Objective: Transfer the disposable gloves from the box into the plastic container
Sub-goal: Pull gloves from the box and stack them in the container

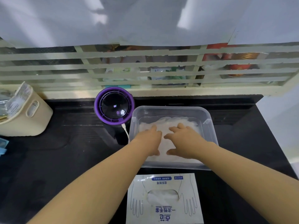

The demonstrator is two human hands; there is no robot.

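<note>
Two hands, left (pixel 151 139), right (pixel 182 139), apparently flat, pressing gloves (pixel 169 122) inside container (pixel 212 135), holding nothing

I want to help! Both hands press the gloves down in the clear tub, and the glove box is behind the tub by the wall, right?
Almost. The head view shows the left hand and right hand pressing the gloves in the plastic container, but the glove box lies in front of it, nearer the person.

Container (pixel 210 135): on the counter (pixel 64 159).
Gloves (pixel 169 122): in the container.
Box (pixel 161 180): just before the container.
Round device (pixel 114 107): beside its back-left corner.
Basket (pixel 32 123): far left.
</note>
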